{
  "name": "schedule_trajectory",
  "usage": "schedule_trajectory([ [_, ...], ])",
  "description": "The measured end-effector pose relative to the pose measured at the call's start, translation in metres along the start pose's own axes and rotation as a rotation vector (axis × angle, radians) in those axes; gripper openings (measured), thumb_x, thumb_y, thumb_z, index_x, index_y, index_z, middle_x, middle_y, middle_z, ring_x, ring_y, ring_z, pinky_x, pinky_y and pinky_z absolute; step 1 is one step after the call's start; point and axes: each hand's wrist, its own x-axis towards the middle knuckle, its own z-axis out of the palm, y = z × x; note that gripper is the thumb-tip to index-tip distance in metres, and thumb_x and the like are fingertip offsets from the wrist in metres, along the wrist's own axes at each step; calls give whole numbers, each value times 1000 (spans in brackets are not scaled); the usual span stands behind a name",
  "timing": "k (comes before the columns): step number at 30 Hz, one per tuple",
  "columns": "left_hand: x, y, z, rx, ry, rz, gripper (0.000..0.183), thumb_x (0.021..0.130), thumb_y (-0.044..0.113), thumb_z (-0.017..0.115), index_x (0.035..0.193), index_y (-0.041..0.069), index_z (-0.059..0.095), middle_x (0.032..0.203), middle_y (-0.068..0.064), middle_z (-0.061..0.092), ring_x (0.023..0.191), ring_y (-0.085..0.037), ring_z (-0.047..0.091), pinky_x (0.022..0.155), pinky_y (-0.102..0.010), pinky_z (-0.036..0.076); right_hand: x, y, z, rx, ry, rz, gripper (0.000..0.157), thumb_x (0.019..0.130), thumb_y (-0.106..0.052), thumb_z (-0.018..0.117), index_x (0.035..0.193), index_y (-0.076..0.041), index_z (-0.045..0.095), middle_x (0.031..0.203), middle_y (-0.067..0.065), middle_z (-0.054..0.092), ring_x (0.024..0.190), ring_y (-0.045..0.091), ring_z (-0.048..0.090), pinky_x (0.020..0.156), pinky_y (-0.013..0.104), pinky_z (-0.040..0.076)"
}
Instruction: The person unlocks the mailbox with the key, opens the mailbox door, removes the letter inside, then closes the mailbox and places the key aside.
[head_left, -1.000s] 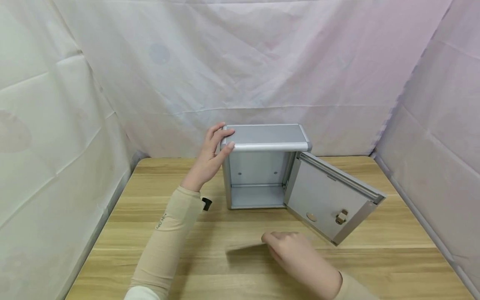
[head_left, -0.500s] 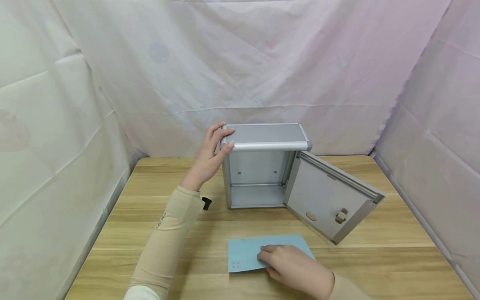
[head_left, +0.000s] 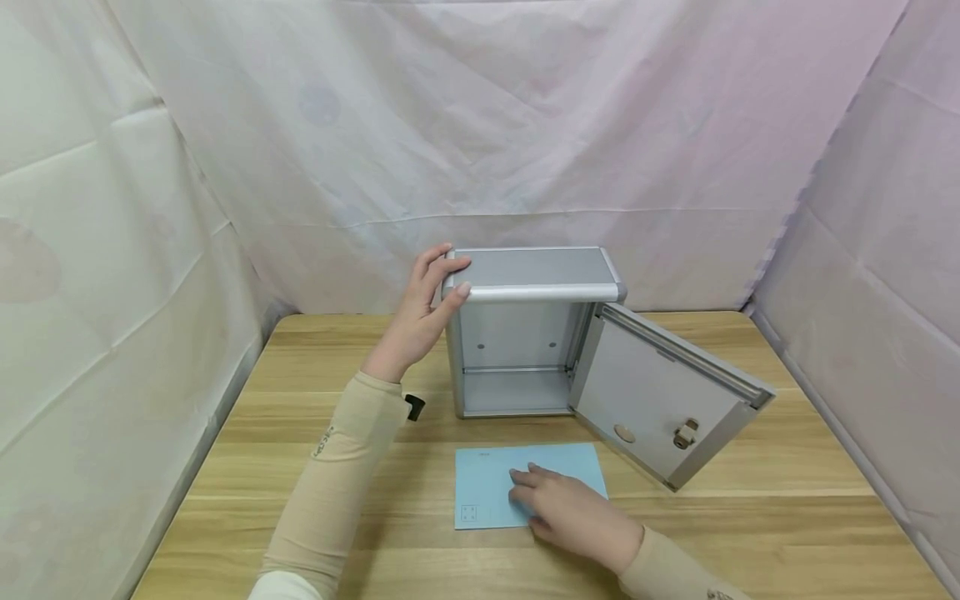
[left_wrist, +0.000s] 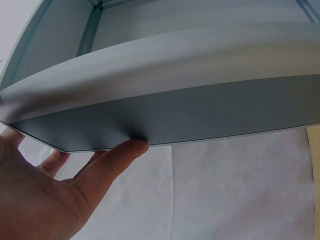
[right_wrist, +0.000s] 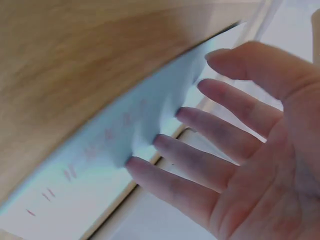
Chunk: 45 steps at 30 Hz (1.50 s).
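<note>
A grey metal mailbox (head_left: 540, 271) stands upright at the back of the table, its hinged door (head_left: 645, 383) swung wide to the right. The door's inner side bears a lock (head_left: 685, 434), and a bare inside shows behind the frame. My left hand (head_left: 416, 317) grips the box's upper left corner, fingers spread over the top and side. In front of it lies a light-blue envelope (head_left: 487, 487), flat, with a small printed square near its lower left corner. Over its right half my right hand (head_left: 573, 512) has its fingers extended, fingertips right at the paper in the right wrist view.
The wooden table (head_left: 300, 467) runs between cloth curtains (head_left: 480, 125) at the back and both sides. A small black piece (head_left: 414, 407) juts out at my left sleeve. The door's lower outer corner comes close to the envelope's right side.
The right hand turned the envelope from edge-on to flat, brought it down onto the table before the mailbox, and loosened its fingers. My left hand has stayed on the box.
</note>
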Motion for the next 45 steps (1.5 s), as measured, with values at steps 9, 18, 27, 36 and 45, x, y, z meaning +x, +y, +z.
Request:
schedule_trajectory([
  [9, -5, 38, -5, -26, -15, -9, 41, 101, 20, 48, 139, 4, 45, 152, -16, 16, 136, -30, 26, 87, -51, 46, 13, 11, 3, 7, 61, 12, 34, 78, -2, 74, 111, -11, 68, 131, 13, 57, 117, 34, 54, 92, 43, 46],
  [18, -1, -2, 1, -6, -1, 1, 45, 99, 45, 47, 140, 27, 46, 153, 4, 15, 136, -16, 26, 85, -46, 48, 27, 18, 3, 35, 56, 52, 35, 78, -1, 74, 112, -9, 68, 130, 13, 57, 118, 35, 53, 93, 42, 46],
  [27, 0, -2, 1, -21, -3, -8, 44, 99, 45, 47, 140, 28, 46, 153, 6, 15, 136, -15, 25, 85, -45, 48, 28, 19, 1, 17, 68, 62, 36, 79, -3, 74, 114, -10, 68, 131, 11, 56, 121, 33, 51, 95, 42, 44],
  [36, 1, -1, 2, -6, -3, -3, 45, 99, 46, 46, 140, 29, 45, 154, 2, 15, 135, -15, 26, 85, -46, 49, 26, 20, 1, -1, 61, 47, 42, 84, -14, 74, 124, -9, 62, 135, 10, 54, 123, 30, 49, 99, 42, 41],
  [45, -1, 4, 1, -24, -3, -1, 44, 101, 36, 46, 141, 18, 45, 154, -5, 13, 137, -22, 24, 85, -50, 47, 18, 7, -40, -57, 228, -97, 60, 86, -22, 72, 139, -9, 48, 137, 9, 52, 124, 24, 49, 100, 42, 40],
])
